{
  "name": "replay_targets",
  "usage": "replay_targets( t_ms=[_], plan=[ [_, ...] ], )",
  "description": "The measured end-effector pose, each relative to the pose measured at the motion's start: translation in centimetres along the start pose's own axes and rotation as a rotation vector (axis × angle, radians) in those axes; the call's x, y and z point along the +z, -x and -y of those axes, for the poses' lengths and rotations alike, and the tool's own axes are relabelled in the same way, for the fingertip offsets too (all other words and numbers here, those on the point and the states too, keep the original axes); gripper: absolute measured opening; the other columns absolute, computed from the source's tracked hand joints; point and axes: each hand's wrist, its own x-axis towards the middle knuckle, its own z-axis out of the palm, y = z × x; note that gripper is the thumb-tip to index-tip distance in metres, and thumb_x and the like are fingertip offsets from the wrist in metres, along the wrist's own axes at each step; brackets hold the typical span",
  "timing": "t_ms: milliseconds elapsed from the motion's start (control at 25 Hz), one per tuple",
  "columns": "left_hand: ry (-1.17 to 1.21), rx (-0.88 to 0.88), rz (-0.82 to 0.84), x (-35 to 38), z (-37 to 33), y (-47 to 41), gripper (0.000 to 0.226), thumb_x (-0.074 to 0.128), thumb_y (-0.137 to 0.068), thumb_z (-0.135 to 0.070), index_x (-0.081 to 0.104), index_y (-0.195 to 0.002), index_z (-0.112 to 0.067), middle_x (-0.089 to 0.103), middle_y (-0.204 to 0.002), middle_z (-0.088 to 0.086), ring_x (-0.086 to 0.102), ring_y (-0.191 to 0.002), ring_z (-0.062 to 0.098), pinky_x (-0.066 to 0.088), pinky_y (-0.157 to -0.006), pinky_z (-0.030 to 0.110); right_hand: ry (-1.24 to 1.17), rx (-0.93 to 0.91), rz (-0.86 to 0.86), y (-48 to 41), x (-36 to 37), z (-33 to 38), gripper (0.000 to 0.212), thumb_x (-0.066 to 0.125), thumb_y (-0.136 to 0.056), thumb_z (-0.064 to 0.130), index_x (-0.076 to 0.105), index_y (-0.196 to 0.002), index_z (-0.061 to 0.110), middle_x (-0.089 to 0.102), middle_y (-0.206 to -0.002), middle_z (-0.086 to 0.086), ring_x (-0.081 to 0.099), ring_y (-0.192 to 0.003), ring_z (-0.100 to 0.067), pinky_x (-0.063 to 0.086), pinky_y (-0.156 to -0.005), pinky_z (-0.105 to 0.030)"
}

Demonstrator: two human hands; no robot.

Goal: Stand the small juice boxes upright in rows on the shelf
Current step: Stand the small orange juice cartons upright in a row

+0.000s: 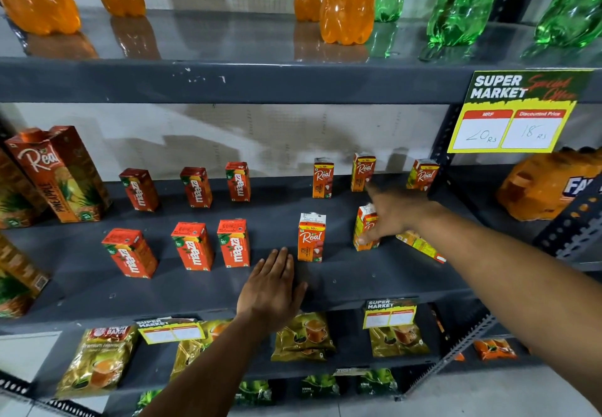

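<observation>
Hands, two: right hand (392, 213) reaches across the shelf (325, 283) and closes thumb and fingers around the middle Real juice box of the front row (364, 231), apparently steadying it upright in line with its neighbours; left hand (273, 286) lies flat and spread, palm down, on bare shelf near the front edge, holding nothing, probably as a brace. Juice boxes, small: six red Maaza boxes (233, 243) stand upright in two rows of three at left-centre; three orange Real boxes (323, 178) stand in the back row at right, a fourth (311, 236) upright in the front row just beside the held one. One further box (420, 245) lies on its side right of the held box, partly hidden by the right wrist; judged the remaining item to stand. Appearance: slim cartons, red or orange fronts, white script logos, folded tops. Adjacent stock: tall Real pineapple carton (62, 172) at left.
</observation>
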Motion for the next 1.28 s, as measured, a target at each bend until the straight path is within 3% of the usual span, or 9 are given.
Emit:
replay_targets(
  t_ms=[80, 200, 280, 400, 560, 680, 880, 1120, 1280],
  plan=[
    [0.000, 0.005, -0.015, 0.0, 0.1, 0.0, 0.073, 0.012, -0.096, -0.058, 0.010, -0.151, -0.010, 0.004, -0.162, 0.007, -0.002, -0.148, 0.019, -0.003, -0.116, 0.034, -0.132, 0.030, 0.050, 0.2, -0.4, -3.0, 0.131, 0.083, -0.044, 0.063, 0.014, -0.148, 0.022, 0.042, -0.149, -0.006, 0.047, -0.127, -0.031, 0.044, -0.096, -0.038],
    [-0.004, 0.007, -0.032, 0.0, 0.1, 0.1, 0.073, 0.014, -0.096, -0.058, 0.013, -0.151, -0.010, 0.007, -0.162, 0.007, 0.000, -0.148, 0.020, -0.001, -0.117, 0.035, -0.084, 0.215, 0.130, 0.9, 0.8, -8.3, 0.105, 0.085, -0.054, 0.046, 0.035, -0.141, 0.017, 0.056, -0.133, -0.008, 0.056, -0.110, -0.027, 0.047, -0.089, -0.035],
    [0.004, 0.002, -0.034, 0.1, 0.1, 0.1, 0.073, 0.014, -0.096, -0.058, 0.013, -0.151, -0.010, 0.007, -0.162, 0.008, 0.000, -0.148, 0.020, -0.001, -0.117, 0.035, -0.118, 0.273, 0.178, 2.2, 4.0, -10.4, 0.079, 0.086, -0.055, 0.042, 0.053, -0.123, 0.021, 0.062, -0.123, -0.007, 0.059, -0.103, -0.023, 0.049, -0.084, -0.032],
    [0.005, -0.001, -0.034, 0.2, 0.0, -0.1, 0.073, 0.015, -0.096, -0.058, 0.012, -0.151, -0.010, 0.006, -0.162, 0.007, 0.000, -0.148, 0.020, -0.003, -0.116, 0.035, -0.363, 0.275, 0.081, 3.6, 7.7, -11.4, 0.042, 0.086, -0.059, 0.033, 0.056, -0.087, 0.026, 0.069, -0.103, -0.004, 0.060, -0.085, -0.018, 0.044, -0.071, -0.029],
    [0.001, -0.003, -0.044, 0.3, 0.1, 0.0, 0.075, 0.012, -0.094, -0.059, 0.013, -0.151, -0.011, 0.007, -0.162, 0.007, 0.000, -0.148, 0.019, -0.004, -0.115, 0.033, -0.250, 0.197, -0.138, 4.0, 6.7, -11.5, 0.031, 0.076, -0.067, 0.028, 0.061, -0.094, 0.028, 0.065, -0.104, -0.003, 0.060, -0.089, -0.021, 0.048, -0.070, -0.034],
    [-0.008, 0.004, -0.046, 0.4, 0.2, -0.1, 0.077, 0.008, -0.092, -0.060, 0.014, -0.151, -0.010, 0.008, -0.162, 0.007, 0.001, -0.148, 0.020, -0.004, -0.115, 0.033, 0.206, 0.004, -0.319, 3.7, 3.6, -11.2, 0.045, 0.068, -0.075, 0.022, 0.056, -0.117, 0.036, 0.053, -0.124, 0.002, 0.054, -0.109, -0.024, 0.044, -0.074, -0.034],
    [-0.003, 0.011, -0.054, 0.5, 0.1, -0.1, 0.076, 0.009, -0.093, -0.059, 0.015, -0.151, -0.009, 0.010, -0.162, 0.009, 0.003, -0.148, 0.021, -0.002, -0.115, 0.034, 0.687, -0.302, -0.246, 3.1, 1.4, -10.4, 0.047, 0.061, -0.085, 0.025, 0.046, -0.127, 0.038, 0.044, -0.144, 0.006, 0.040, -0.128, -0.022, 0.040, -0.092, -0.039],
    [-0.007, 0.009, -0.051, 0.6, 0.2, -0.1, 0.073, 0.012, -0.096, -0.058, 0.014, -0.151, -0.010, 0.009, -0.162, 0.009, 0.003, -0.148, 0.021, -0.004, -0.114, 0.033, 0.771, -0.422, -0.201, 3.1, 1.3, -10.3, 0.051, 0.051, -0.091, 0.022, 0.036, -0.138, 0.034, 0.039, -0.149, 0.005, 0.037, -0.132, -0.022, 0.038, -0.095, -0.039],
    [0.010, 0.022, -0.068, 0.7, 0.4, -0.1, 0.074, 0.013, -0.095, -0.058, 0.018, -0.150, -0.009, 0.013, -0.161, 0.010, 0.006, -0.148, 0.022, -0.001, -0.115, 0.034, 0.461, -0.169, -0.100, 3.4, 0.3, -10.6, 0.061, 0.064, -0.080, 0.035, 0.042, -0.137, 0.034, 0.050, -0.141, 0.005, 0.044, -0.126, -0.021, 0.040, -0.095, -0.037]
  ],
)
